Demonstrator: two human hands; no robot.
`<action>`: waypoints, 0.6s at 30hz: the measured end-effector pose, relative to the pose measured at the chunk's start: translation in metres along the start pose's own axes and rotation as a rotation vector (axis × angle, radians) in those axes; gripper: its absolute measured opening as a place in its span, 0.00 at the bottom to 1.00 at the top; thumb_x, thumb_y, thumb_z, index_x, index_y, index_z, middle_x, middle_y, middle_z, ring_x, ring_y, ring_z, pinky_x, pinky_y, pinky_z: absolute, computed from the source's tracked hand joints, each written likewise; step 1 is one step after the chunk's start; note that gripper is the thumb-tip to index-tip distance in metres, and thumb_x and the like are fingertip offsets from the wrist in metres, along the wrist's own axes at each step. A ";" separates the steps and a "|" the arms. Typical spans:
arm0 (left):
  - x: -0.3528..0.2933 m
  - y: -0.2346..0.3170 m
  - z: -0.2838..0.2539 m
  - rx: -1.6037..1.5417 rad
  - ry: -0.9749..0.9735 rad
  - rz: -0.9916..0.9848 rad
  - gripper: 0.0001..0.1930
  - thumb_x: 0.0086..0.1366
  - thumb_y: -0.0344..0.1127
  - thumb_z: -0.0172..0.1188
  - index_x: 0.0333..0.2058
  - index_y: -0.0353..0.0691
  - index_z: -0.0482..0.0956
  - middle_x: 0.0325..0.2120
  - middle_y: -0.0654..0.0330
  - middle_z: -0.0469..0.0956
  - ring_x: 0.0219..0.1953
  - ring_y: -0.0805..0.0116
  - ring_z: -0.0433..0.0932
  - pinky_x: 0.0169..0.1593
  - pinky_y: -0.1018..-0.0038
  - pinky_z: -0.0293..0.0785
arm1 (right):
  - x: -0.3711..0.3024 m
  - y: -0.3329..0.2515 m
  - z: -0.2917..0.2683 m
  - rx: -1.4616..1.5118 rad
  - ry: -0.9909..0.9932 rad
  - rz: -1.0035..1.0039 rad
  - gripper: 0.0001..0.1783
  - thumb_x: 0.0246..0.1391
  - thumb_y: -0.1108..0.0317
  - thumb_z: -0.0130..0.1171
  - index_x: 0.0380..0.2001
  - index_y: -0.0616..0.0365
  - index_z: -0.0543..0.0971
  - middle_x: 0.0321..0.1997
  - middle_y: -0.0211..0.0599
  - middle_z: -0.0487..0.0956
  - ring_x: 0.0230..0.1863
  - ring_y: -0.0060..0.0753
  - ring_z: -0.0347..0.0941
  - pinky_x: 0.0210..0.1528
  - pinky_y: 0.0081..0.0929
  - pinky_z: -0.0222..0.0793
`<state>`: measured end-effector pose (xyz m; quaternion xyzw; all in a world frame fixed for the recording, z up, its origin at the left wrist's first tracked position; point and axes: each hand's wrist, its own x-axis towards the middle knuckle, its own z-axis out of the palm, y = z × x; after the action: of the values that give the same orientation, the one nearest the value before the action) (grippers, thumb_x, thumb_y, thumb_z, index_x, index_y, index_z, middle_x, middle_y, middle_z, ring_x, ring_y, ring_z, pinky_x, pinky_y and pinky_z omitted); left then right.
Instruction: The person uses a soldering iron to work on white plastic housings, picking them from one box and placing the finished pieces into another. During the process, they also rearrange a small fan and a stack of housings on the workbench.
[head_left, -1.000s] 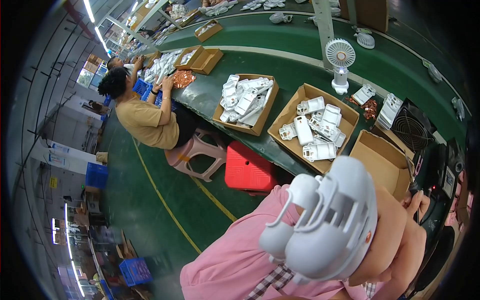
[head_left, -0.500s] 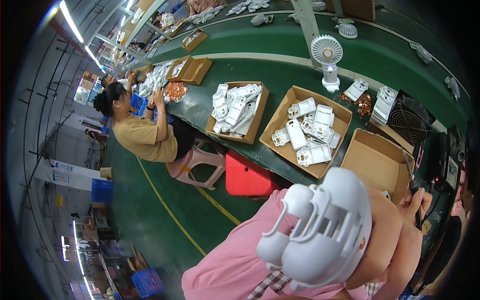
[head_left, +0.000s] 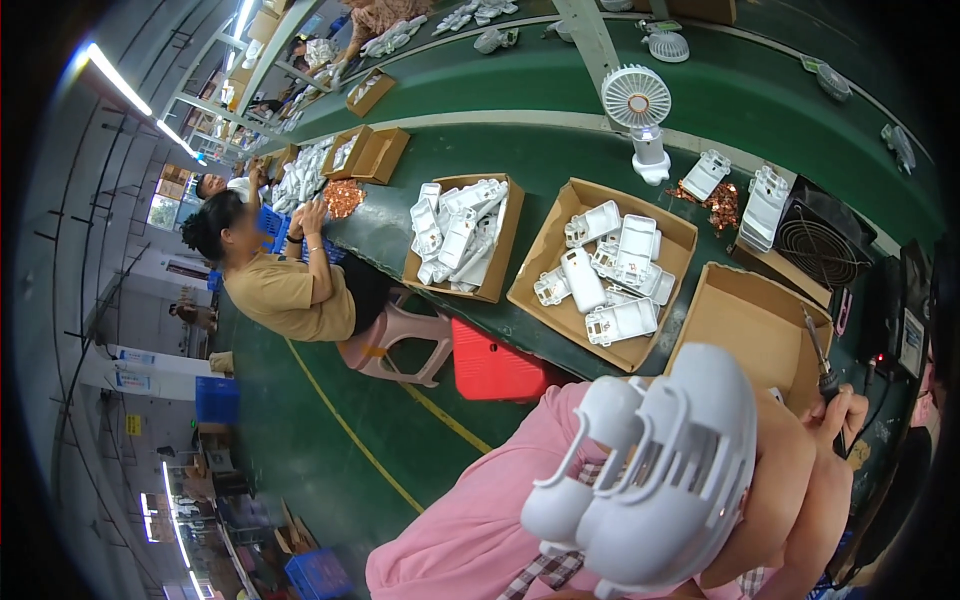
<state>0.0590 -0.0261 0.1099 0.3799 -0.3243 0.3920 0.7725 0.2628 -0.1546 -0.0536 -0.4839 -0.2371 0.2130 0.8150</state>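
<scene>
At the right, my right hand [head_left: 840,415] is closed around the dark handle of a soldering iron [head_left: 828,384]. The iron's metal tip points up and away, over the right side of an open cardboard box [head_left: 692,305] on the bench. A large light-grey plastic piece with slots and curved arms [head_left: 650,480] fills the near foreground and covers much of my forearms. My left hand is hidden behind it, so its fingers do not show. A bit of a white part shows in the box's near corner.
Beyond stand a cardboard box [head_left: 685,235] of white plastic housings and another full box [head_left: 515,235]. A white handheld fan [head_left: 637,100], copper-coloured small parts [head_left: 722,212] and a black fan unit [head_left: 808,240] are farther back. A co-worker [head_left: 285,275] sits at the left near a red stool [head_left: 495,365].
The whole view has shifted slightly. My right hand still grips the soldering iron, in almost the same place over the box's right side.
</scene>
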 end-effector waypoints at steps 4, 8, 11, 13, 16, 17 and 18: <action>-0.002 -0.001 0.006 -0.019 0.032 0.039 0.18 0.67 0.53 0.51 0.38 0.42 0.72 0.34 0.48 0.76 0.34 0.55 0.76 0.41 0.69 0.72 | 0.001 -0.008 0.021 0.002 -0.018 -0.022 0.12 0.61 0.70 0.52 0.25 0.55 0.63 0.20 0.27 0.60 0.21 0.16 0.54 0.26 0.14 0.51; -0.003 -0.020 0.009 -0.064 0.050 0.052 0.18 0.66 0.53 0.51 0.37 0.42 0.72 0.33 0.48 0.76 0.34 0.55 0.76 0.41 0.69 0.72 | 0.002 -0.007 0.017 -0.006 0.020 -0.027 0.12 0.61 0.69 0.51 0.25 0.54 0.63 0.21 0.27 0.63 0.20 0.15 0.56 0.21 0.13 0.49; 0.001 -0.034 0.006 -0.120 0.059 0.065 0.18 0.66 0.53 0.51 0.37 0.42 0.72 0.33 0.48 0.76 0.34 0.55 0.76 0.41 0.69 0.72 | 0.006 -0.009 0.017 -0.028 0.050 -0.078 0.12 0.61 0.68 0.51 0.25 0.54 0.63 0.20 0.27 0.63 0.20 0.14 0.57 0.19 0.12 0.48; -0.002 -0.034 0.011 -0.176 0.044 0.088 0.19 0.66 0.53 0.51 0.37 0.42 0.72 0.33 0.48 0.76 0.34 0.55 0.76 0.41 0.69 0.72 | 0.002 -0.011 0.021 -0.039 0.059 -0.107 0.12 0.61 0.70 0.50 0.24 0.54 0.62 0.20 0.25 0.61 0.21 0.14 0.55 0.19 0.13 0.48; -0.004 -0.026 0.004 -0.206 -0.007 -0.283 0.21 0.65 0.54 0.52 0.38 0.38 0.70 0.34 0.46 0.76 0.31 0.55 0.77 0.38 0.66 0.72 | -0.001 -0.009 0.026 -0.136 0.047 -0.094 0.11 0.59 0.74 0.48 0.24 0.53 0.61 0.21 0.22 0.60 0.21 0.12 0.52 0.19 0.12 0.48; -0.004 -0.018 -0.010 -0.202 0.163 -0.464 0.21 0.64 0.51 0.54 0.40 0.37 0.69 0.34 0.45 0.75 0.27 0.56 0.77 0.30 0.67 0.74 | -0.001 -0.019 0.032 -0.083 0.074 -0.011 0.11 0.59 0.72 0.50 0.24 0.53 0.62 0.21 0.23 0.61 0.21 0.12 0.53 0.18 0.12 0.48; -0.018 -0.030 -0.023 -0.157 0.285 -0.383 0.19 0.62 0.44 0.58 0.42 0.36 0.67 0.35 0.45 0.73 0.25 0.58 0.77 0.21 0.70 0.74 | 0.001 -0.006 0.029 0.015 0.034 -0.082 0.11 0.59 0.70 0.52 0.25 0.53 0.63 0.21 0.26 0.63 0.19 0.13 0.55 0.18 0.12 0.50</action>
<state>0.0807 -0.0257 0.0744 0.3140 -0.1636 0.2618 0.8978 0.2471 -0.1362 -0.0358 -0.4710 -0.2413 0.1731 0.8307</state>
